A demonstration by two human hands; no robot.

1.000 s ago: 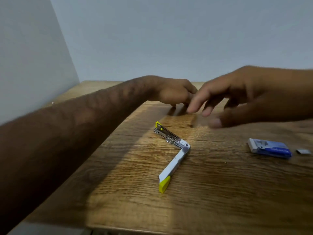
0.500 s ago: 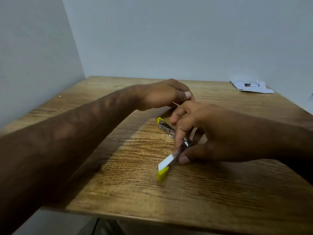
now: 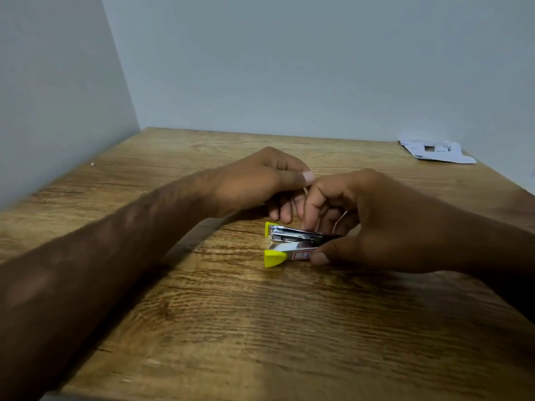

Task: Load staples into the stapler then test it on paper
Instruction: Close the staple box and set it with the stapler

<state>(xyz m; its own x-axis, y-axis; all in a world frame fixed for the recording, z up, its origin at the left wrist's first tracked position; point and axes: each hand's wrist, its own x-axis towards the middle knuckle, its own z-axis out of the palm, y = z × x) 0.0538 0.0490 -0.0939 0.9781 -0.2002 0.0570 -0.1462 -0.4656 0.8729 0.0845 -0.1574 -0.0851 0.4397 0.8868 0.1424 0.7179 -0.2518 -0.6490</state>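
Note:
A small silver stapler [image 3: 291, 235] with yellow tips lies in the middle of the wooden table [image 3: 260, 328]. Its top cover [image 3: 285, 254] is swung round to lie close beside the metal staple channel, both pointing left. My right hand [image 3: 373, 224] grips the stapler's hinge end, thumb on the cover and fingertips on the channel. Just behind the stapler hovers my left hand [image 3: 260, 183], its thumb and fingers pinched together. I cannot see anything between them. White paper [image 3: 437, 151] lies at the table's far right corner.
Walls close the table in at the left and the back. A tiny pale speck [image 3: 92, 164] lies near the left wall. The table's front edge runs along the bottom of the view.
My right hand has come in from the right and taken hold of the stapler. The cover, spread wide open before, has been swung round close to the channel. The left hand stays pinched.

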